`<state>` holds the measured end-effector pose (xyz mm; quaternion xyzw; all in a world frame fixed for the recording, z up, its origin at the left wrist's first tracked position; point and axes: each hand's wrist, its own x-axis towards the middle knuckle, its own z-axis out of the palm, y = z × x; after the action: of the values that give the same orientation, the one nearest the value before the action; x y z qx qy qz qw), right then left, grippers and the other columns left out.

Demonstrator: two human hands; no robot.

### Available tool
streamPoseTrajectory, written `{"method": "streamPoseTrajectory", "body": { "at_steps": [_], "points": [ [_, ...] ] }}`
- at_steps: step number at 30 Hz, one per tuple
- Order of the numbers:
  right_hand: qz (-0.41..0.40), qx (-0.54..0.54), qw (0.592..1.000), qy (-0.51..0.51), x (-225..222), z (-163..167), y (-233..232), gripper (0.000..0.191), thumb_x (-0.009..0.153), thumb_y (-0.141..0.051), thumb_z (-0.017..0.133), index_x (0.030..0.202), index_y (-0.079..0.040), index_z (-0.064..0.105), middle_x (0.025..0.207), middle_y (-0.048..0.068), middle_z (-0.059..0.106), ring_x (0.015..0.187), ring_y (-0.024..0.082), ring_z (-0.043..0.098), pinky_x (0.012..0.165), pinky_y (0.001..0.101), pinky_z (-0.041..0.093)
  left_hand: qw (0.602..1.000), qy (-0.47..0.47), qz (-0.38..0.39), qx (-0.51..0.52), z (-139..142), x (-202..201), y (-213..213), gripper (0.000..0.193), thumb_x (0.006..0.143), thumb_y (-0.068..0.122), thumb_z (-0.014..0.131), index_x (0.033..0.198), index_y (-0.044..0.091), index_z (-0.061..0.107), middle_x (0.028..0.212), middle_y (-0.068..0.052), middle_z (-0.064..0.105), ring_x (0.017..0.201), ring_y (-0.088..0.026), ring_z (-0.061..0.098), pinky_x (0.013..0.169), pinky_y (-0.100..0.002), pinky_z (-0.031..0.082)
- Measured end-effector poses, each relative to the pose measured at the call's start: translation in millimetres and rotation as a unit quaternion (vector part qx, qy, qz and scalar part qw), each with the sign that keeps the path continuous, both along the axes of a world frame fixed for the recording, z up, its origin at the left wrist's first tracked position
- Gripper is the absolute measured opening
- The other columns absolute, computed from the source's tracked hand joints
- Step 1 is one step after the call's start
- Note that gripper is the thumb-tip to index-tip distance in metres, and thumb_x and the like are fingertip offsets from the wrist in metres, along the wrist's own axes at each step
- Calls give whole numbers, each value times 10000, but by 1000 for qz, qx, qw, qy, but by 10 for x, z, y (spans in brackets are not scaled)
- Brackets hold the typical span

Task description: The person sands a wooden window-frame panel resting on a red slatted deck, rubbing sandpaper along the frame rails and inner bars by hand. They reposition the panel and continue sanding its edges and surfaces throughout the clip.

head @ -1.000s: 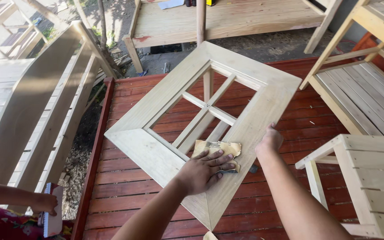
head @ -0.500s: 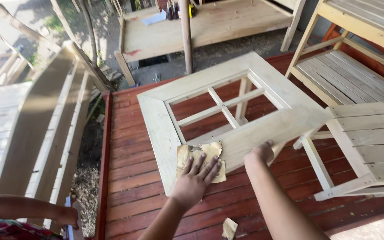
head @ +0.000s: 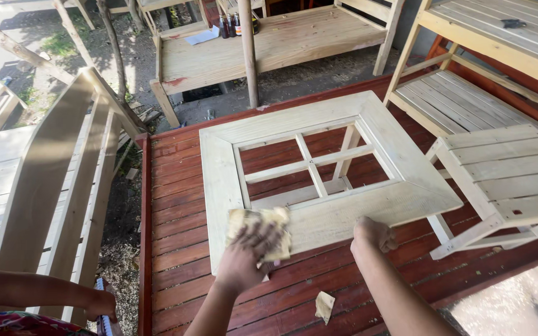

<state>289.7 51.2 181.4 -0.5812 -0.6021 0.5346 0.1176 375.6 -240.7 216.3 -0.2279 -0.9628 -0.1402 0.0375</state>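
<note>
A worn tan sandpaper sheet [head: 259, 231] was pressed flat under the left hand [head: 247, 255] onto the pale wooden window frame [head: 319, 165], lying on the red plank floor [head: 182, 242]. The right hand [head: 373, 235], apparently curled on its edge, steadied it; the frame might have slid, or fingertips been scraped.

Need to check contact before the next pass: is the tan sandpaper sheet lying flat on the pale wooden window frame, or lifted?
Flat: the tan sandpaper sheet lies pressed on the pale wooden window frame under the left hand.
</note>
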Motion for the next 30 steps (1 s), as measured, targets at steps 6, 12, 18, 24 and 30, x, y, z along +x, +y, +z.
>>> {"method": "streamPoseTrajectory", "body": {
  "at_steps": [6, 12, 18, 24, 30],
  "points": [
    [393, 388, 833, -43, 239, 134, 128, 993, 883, -244, 756, 1709, -139, 214, 1545, 185, 405, 1445, 309, 420, 1292, 553, 216, 991, 36, 125, 35, -98, -59, -68, 1018, 784, 781, 619, 1547, 155, 372, 1639, -106, 273, 1513, -319, 214, 1209, -462, 186],
    [597, 503, 625, 14, 87, 165, 307, 720, 976, -531, 526, 1563, -187, 292, 1667, 7, 245, 1556, 224, 147, 1222, 612, 50, 993, 22, 112, 17, -22, 82, -118, 954, 760, 715, 683, 1510, 173, 449, 1625, -32, 369, 1516, -299, 278, 1187, -461, 270],
    [686, 494, 535, -8, -314, 120, 1021, 751, 1000, -656, 287, 1628, -271, 139, 1725, -74, 36, 1568, 156, 3, 1231, 573, -37, 979, -68, 189, -14, -19, 163, -260, 642, 968, 591, 416, 1492, 225, 480, 1664, 70, 323, 1539, -259, 230, 1208, -500, 212],
    [704, 526, 476, -23, -632, 168, 1852, 691, 1004, -642, 168, 1621, -342, 85, 1717, -85, -14, 1558, 152, -20, 1217, 562, -65, 898, 14, 439, -11, 12, -206, 541, 592, 1042, 465, 278, 1526, 167, 443, 1646, -10, 323, 1549, -274, 234, 1239, -555, 162],
    [713, 578, 395, 45, -833, 11, 2069, 615, 1029, -545, 199, 1608, -337, 188, 1695, -111, 145, 1554, 171, 108, 1226, 545, 28, 946, 146, 256, 136, -295, -586, 3030, 505, 1032, 369, 440, 1384, 29, 560, 1476, -185, 566, 1363, -423, 483, 1137, -522, 355]
  ]
}}
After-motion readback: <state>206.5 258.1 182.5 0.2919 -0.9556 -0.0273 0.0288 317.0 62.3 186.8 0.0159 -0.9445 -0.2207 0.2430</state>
